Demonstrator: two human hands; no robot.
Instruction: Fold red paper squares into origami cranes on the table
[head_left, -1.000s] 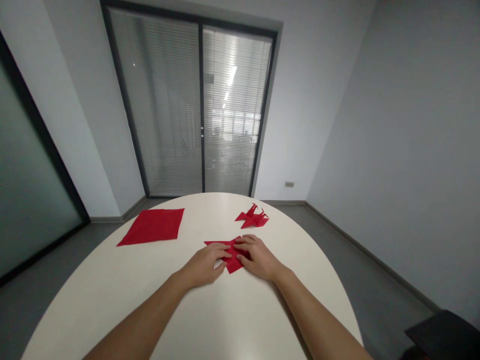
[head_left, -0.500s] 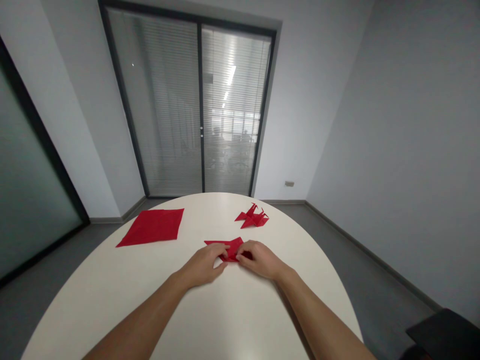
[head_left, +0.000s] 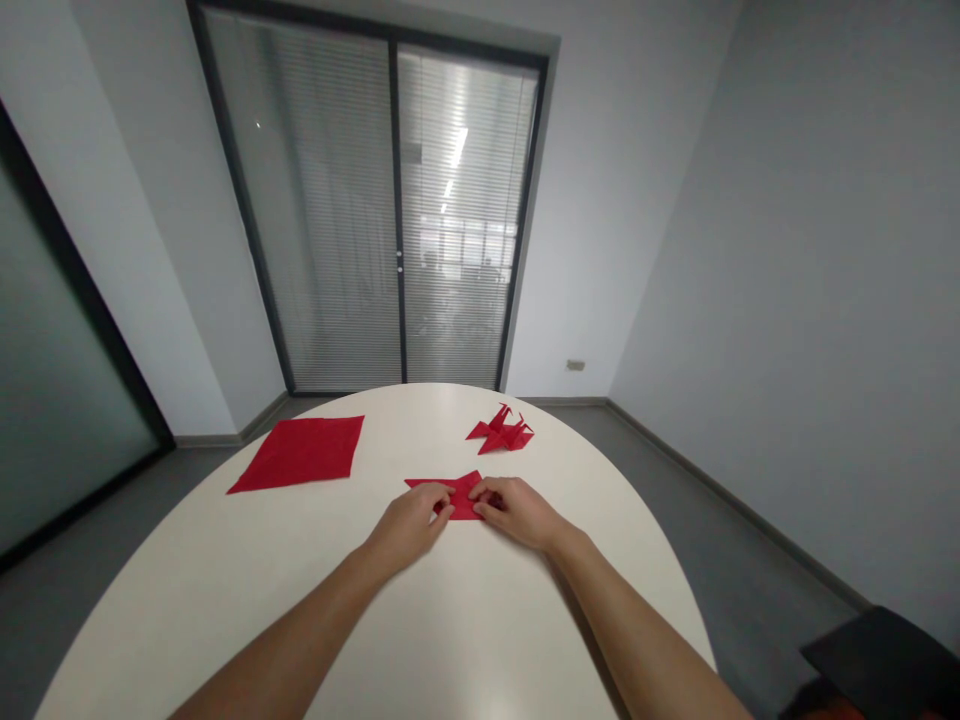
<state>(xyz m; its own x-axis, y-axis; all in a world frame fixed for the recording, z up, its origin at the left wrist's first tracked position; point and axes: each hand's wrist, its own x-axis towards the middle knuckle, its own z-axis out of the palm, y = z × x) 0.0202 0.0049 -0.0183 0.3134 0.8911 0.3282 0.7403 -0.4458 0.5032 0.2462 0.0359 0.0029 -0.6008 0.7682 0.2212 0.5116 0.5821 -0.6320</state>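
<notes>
A partly folded piece of red origami paper [head_left: 463, 492] lies on the table in front of me, one pointed corner sticking out to the left and another at its far edge. My left hand [head_left: 409, 522] is closed on its left near part, thumb and index finger drawn together at the paper. Across from it, my right hand [head_left: 521, 513] pinches the right part with curled fingers. The hands cover both sides of the paper, so some of its folds are hidden.
Beyond my right hand stand red folded paper cranes [head_left: 502, 432], close together. Flat red paper [head_left: 300, 455] lies at the far left of the round white table [head_left: 442, 640]. A black object, perhaps a chair [head_left: 885, 655], is at the lower right.
My left thumb has moved up and in to the paper's near edge, closing towards the index finger. My right hand keeps its place on the paper. The view has shifted slightly.
</notes>
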